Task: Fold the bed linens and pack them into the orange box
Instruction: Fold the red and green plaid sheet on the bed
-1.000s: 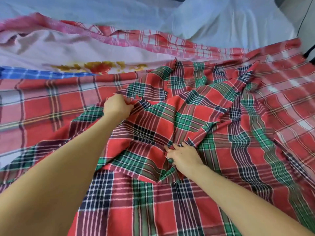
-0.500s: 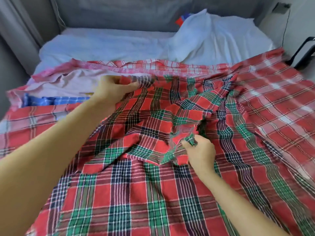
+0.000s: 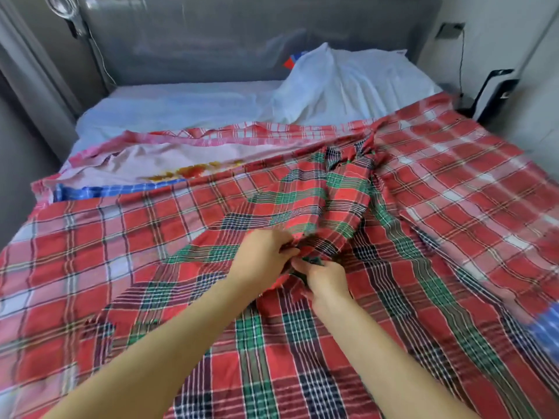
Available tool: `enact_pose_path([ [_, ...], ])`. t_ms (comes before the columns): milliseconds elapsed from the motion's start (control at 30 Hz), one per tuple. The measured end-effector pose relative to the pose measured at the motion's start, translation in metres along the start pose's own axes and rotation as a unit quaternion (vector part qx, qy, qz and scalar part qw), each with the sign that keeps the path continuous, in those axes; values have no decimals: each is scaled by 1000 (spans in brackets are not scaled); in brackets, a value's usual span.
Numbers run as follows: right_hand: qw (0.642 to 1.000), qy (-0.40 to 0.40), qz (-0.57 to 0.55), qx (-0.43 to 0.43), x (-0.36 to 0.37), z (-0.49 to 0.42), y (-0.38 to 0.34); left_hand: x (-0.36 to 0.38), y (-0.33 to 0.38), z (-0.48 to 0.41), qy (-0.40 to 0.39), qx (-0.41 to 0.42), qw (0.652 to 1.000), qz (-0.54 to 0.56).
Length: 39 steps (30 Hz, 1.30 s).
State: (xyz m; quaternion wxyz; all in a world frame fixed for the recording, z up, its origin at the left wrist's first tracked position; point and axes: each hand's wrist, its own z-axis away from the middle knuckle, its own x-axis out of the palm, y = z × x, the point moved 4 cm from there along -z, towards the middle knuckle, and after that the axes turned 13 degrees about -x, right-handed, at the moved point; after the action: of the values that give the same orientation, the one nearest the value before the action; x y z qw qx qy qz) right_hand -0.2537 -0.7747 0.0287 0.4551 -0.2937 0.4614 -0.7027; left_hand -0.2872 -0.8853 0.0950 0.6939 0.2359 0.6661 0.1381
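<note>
A red plaid sheet with green and navy checks point(image 3: 302, 343) lies rumpled over the middle of the bed. My left hand point(image 3: 266, 257) and my right hand point(image 3: 325, 281) are close together at its centre. Each pinches a bunched fold of this sheet, and a ridge of cloth point(image 3: 338, 201) runs away from them. Under it spreads a paler red plaid sheet point(image 3: 453, 164). A pink sheet with a yellow-orange print point(image 3: 157, 164) and a blue checked edge point(image 3: 115, 190) lie at the far left. No orange box is in view.
A white sheet and pillow point(image 3: 341, 86) cover the head of the bed, against a grey padded headboard point(image 3: 242, 34). A black and white device point(image 3: 496, 92) stands by the right wall. A wall borders the bed on the left.
My left hand has swung from the far left down to the centre, bringing its fold of cloth next to my right hand. The view has pulled back.
</note>
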Motion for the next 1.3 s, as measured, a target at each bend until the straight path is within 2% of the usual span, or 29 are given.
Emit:
enact_pose_path([
  [133, 989, -19, -102, 104, -12, 5, 0, 18, 13, 22, -16, 56, 998, -30],
  [367, 986, -74, -104, 109, -26, 13, -5, 27, 15, 44, -23, 117, 988, -95],
  [633, 978, -157, -54, 127, -21, 22, -24, 15, 2, 49, -36, 141, 980, -137],
  [767, 978, -162, -37, 128, -19, 20, -32, 11, -1, 51, -63, 113, 978, -162],
  [933, 979, -156, -41, 125, -15, 20, -37, 12, -2, 56, -60, 123, 984, -114],
  [1033, 978, -149, -86, 119, -12, 26, -39, 4, -9, 45, -16, 110, 991, -75],
  [1067, 983, -146, -67, 86, -14, 25, -39, 0, -11, 42, -1, 107, 992, -60],
  [1100, 989, -145, 5, 15, -18, 22, -41, -3, -14, 40, 5, 109, 993, -52],
  [1133, 970, -149, 162, -101, -24, 20, -47, -7, -16, 41, 4, 110, 993, -49],
  [1167, 893, -157, 353, -230, -25, 21, -55, -11, -18, 42, -1, 112, 993, -46],
  [1200, 782, -165, 494, -343, -21, 23, -58, -15, -19, 43, -7, 115, 992, -41],
  [1233, 684, -178, 566, -425, -13, 30, -60, -20, -20, 46, -4, 120, 992, -38],
  [1267, 630, -196, 574, -485, -4, 35, -61, -25, -21, 47, -1, 126, 991, -35],
  [1300, 605, -216, 547, -537, 4, 39, -62, -31, -21, 49, 6, 130, 991, -29],
])
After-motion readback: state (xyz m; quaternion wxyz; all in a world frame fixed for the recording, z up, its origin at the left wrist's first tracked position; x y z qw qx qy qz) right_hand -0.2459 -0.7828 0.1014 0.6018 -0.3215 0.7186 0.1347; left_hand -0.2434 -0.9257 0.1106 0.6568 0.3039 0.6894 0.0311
